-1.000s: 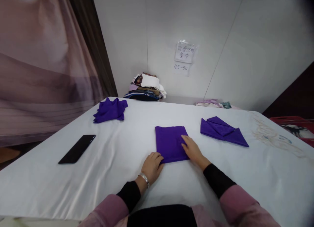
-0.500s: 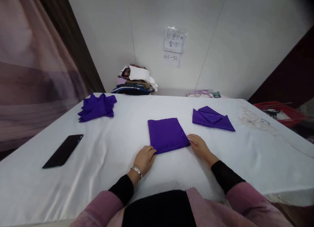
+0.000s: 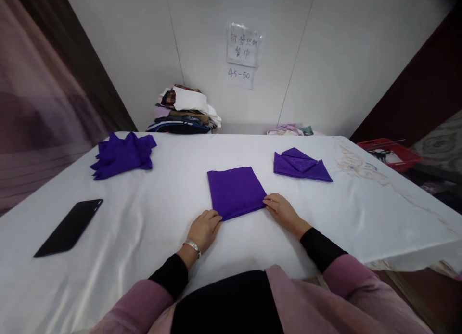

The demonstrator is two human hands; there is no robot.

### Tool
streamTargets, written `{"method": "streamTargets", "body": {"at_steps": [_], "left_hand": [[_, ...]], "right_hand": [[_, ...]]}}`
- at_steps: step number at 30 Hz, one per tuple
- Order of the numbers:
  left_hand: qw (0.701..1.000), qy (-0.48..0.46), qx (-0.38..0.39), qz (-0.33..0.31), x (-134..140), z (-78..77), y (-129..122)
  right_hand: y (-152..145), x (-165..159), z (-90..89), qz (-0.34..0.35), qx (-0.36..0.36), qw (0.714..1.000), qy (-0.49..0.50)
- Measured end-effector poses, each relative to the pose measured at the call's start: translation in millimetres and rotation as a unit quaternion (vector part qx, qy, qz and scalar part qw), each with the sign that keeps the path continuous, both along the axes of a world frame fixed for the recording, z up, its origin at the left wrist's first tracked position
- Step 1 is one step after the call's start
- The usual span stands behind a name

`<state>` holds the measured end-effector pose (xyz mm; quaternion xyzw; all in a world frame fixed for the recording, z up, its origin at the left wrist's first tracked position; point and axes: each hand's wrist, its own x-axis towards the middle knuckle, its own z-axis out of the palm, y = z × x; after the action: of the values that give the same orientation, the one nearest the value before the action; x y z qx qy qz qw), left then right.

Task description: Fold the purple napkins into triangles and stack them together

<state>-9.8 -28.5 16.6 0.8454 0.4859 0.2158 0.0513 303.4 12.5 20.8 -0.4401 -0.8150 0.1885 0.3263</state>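
Observation:
A purple cloth napkin (image 3: 236, 192), folded into a square, lies flat in front of me on the white tablecloth (image 3: 173, 180). At its near left corner, my left hand (image 3: 205, 228) is closed with the fingertips on the edge. My right hand (image 3: 281, 210) pinches the near right corner between thumb and fingers. Beyond the right hand rests another purple napkin (image 3: 302, 165), folded into a pointed shape. To the far left sits a loose heap of purple napkins (image 3: 124, 155) with jagged corners.
A black tablet or phone (image 3: 70, 228) lies on the table's left side. Behind the far edge are a pile of folded clothes (image 3: 187, 108) and some pink cloth (image 3: 285, 130). A red basket (image 3: 393, 153) stands off to the right. Handwritten paper signs (image 3: 243, 47) hang on the wall.
The view has shifted, so everything appears further left and a little higher. Both hands stay at the same two corners of the square napkin, which keeps its shape.

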Motion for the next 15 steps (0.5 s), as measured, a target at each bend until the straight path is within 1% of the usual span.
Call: {"method": "streamTargets", "body": {"at_steps": [4, 8, 11, 15], "left_hand": [[1.0, 0.005, 0.004, -0.001, 0.3, 0.0, -0.7], [1.0, 0.012, 0.003, 0.004, 0.3, -1.1, -1.5], [0.999, 0.035, -0.006, 0.008, 0.4, 0.1, -2.3], [0.998, 0.065, -0.005, 0.001, -0.6, 4.3, -4.5]], "right_hand": [[5.5, -3.5, -0.2, 0.002, 0.031, 0.994, -0.103], [7.4, -1.7, -3.7, -0.012, 0.098, 0.977, -0.189], [4.8, 0.1, -6.3, -0.01, 0.129, 0.965, -0.226], [0.1, 3.6, -4.6, 0.011, 0.129, 0.96, -0.248]]}}
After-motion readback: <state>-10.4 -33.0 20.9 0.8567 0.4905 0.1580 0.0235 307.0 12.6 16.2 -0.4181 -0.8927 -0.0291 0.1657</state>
